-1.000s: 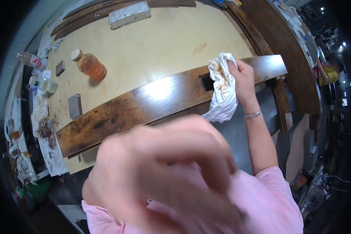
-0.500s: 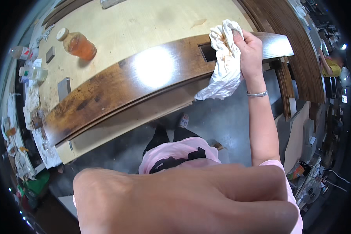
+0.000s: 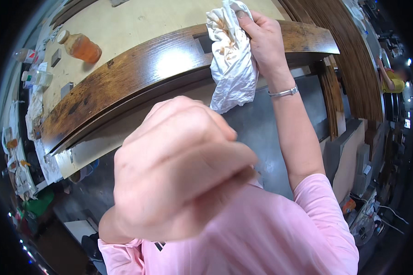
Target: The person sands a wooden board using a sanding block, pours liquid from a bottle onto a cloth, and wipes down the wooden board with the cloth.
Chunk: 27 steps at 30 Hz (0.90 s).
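Observation:
My right hand (image 3: 261,39) grips a crumpled white rag (image 3: 231,64) stained brown, held against the near edge of a glossy dark stained wooden board (image 3: 137,75). The rag hangs down over the board's front side. A rectangular slot in the board sits just left of the rag. My left hand (image 3: 179,169) is raised close to the camera as a closed fist and fills the middle of the view, holding nothing that I can see. A thin bracelet (image 3: 283,93) circles my right wrist.
The board lies on a pale plywood bench (image 3: 137,23). An orange-filled bottle (image 3: 80,46) lies on the bench at the upper left, with small bottles and papers (image 3: 32,82) along its left edge. Dark wooden planks (image 3: 348,59) stand at the right. Grey floor lies below.
My right hand with the rag has shifted a little along the board's edge. My left hand, close to the lens, has risen from the lower edge to the middle of the view.

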Tool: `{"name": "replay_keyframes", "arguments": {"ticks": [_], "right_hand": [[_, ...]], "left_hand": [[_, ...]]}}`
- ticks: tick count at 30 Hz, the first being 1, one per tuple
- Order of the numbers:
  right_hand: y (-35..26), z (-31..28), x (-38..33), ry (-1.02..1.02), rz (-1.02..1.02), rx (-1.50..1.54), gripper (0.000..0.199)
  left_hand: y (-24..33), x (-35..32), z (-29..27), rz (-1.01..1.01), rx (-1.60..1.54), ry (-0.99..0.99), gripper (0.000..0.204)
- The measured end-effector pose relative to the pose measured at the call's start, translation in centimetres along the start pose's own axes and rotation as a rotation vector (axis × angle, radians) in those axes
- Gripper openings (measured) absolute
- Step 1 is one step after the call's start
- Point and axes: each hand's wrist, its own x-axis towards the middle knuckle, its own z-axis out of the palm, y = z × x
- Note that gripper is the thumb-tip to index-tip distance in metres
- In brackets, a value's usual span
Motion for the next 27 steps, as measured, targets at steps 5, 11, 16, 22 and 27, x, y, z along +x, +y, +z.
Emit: {"name": "replay_keyframes", "arguments": {"ticks": [5, 11, 16, 22, 27], "right_hand": [[-4.1, 2.8, -4.4, -0.084, 0.085, 0.46, 0.03], [-4.0, 4.9, -8.0, -0.251, 0.186, 0.814, 0.029], [-4.6, 3.0, -6.6, 0.073, 0.036, 0.125, 0.023], [-6.4, 4.3, -5.3, 0.003, -0.008, -0.527, 0.017], [-11.7, 15.2, -4.6, -0.358, -0.602, -1.31, 0.013]], "left_hand": [[-1.4, -2.3, -1.0, -0.384, 0.002, 0.006, 0.024], [-5.8, -3.6, 1.0, -0.339, 0.155, 0.057, 0.026], [-6.9, -4.9, -2.1, -0.557, -0.137, 0.158, 0.01], [-7.9, -4.2, -8.0, -0.58, -0.644, 0.587, 0.017], [-11.0, -7.1, -14.4, -0.518, -0.777, 0.69, 0.03]]}}
